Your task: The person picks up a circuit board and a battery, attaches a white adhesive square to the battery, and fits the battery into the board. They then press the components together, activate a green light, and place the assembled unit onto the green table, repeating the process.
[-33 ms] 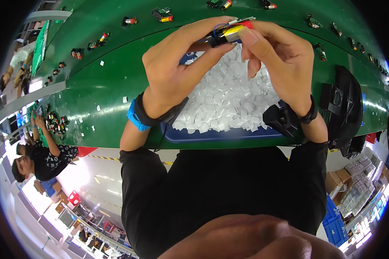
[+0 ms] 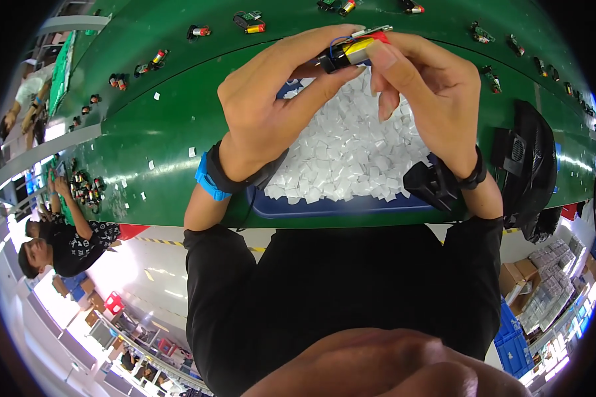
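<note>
Above a blue tray [image 2: 351, 209] I hold a small battery assembly [image 2: 356, 51] between both hands. It has a yellow-and-silver cylindrical cell with a red end, a black cylindrical cap, thin wires and a narrow circuit board along its upper side. My left hand [image 2: 268, 96] grips the black end between thumb and fingers. At the red end, my right hand [image 2: 434, 86] pinches with thumb and fingers; the fingertips behind are partly hidden. Beneath my hands, the tray is heaped with small white square pieces [image 2: 351, 145].
Similar battery assemblies [image 2: 250, 23] lie spaced along the far side of the green table [image 2: 179, 126]. More are piled at the left, near a co-worker [image 2: 66, 238]. A black bag [image 2: 533, 159] lies at the right. Loose white pieces [image 2: 192, 152] are scattered left of the tray.
</note>
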The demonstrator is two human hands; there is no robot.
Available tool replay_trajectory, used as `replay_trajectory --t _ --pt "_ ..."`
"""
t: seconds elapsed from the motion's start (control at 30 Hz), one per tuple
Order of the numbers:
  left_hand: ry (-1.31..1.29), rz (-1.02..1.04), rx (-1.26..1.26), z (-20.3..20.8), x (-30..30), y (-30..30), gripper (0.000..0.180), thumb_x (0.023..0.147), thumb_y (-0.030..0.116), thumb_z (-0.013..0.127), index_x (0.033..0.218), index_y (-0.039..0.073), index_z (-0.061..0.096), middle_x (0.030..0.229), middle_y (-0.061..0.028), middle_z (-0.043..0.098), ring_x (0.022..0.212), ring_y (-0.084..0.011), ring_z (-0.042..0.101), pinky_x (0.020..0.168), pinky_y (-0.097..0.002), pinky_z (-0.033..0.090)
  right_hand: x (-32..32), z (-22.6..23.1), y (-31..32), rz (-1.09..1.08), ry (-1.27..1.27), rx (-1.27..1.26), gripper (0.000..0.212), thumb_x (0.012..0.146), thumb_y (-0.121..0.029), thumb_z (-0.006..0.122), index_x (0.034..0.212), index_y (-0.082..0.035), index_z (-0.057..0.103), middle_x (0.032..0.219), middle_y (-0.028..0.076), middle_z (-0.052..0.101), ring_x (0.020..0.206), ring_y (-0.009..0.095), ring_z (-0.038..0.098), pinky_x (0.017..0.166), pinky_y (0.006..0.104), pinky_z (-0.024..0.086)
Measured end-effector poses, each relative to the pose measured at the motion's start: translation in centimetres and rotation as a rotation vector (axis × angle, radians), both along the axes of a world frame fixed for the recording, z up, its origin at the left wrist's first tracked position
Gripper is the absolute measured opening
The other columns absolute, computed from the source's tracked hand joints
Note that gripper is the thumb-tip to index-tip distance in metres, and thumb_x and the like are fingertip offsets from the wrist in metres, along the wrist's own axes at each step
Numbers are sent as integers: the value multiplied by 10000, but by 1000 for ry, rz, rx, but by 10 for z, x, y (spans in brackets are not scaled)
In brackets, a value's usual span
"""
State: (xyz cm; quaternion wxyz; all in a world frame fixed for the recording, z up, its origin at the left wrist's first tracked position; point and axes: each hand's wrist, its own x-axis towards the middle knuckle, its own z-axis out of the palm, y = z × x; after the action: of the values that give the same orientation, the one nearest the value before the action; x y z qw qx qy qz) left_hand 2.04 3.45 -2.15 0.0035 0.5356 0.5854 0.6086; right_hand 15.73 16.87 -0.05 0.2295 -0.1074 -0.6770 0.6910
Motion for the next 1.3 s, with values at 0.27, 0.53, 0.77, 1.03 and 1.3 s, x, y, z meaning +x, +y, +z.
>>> replay_trajectory --t 0.27,0.53,0.77,1.03,1.3 --pt "13 59 -42 3 0 2 333 811 23 815 1128 6 713 1011 -125 742 832 -179 742 670 -268 620 -10 -8 3 69 -66 -98 286 1021 -159 618 1207 50 676 852 91 681 602 87 588 514 230 488" --pt "-502 115 -485 -2 -122 -6 360 974 352 685 1059 3 702 903 -29 715 714 -100 627 536 -250 457 -3 -3 8 178 -167 51 278 1008 -179 624 1241 -40 683 939 67 694 680 69 585 534 219 499" --pt "629 602 -927 -134 -288 -26 410 945 393 705 1114 20 718 1049 -109 743 957 -215 720 775 -387 562 -3 7 8 243 -188 233 246 983 -176 654 1201 -70 696 950 33 697 699 65 589 571 209 499" --pt "416 512 -905 -88 -200 -15 380 909 462 717 1033 103 732 1032 -51 752 934 -215 720 786 -353 527 -3 0 16 218 -149 356 248 955 -144 687 1189 -60 695 958 31 696 735 65 614 600 208 504" --pt "75 234 -561 -28 -108 -7 175 925 183 741 1000 35 685 954 -44 718 896 -162 690 787 -295 525 -13 -7 16 0 -79 588 294 895 -104 752 1179 -53 698 961 46 701 780 94 657 607 211 503"
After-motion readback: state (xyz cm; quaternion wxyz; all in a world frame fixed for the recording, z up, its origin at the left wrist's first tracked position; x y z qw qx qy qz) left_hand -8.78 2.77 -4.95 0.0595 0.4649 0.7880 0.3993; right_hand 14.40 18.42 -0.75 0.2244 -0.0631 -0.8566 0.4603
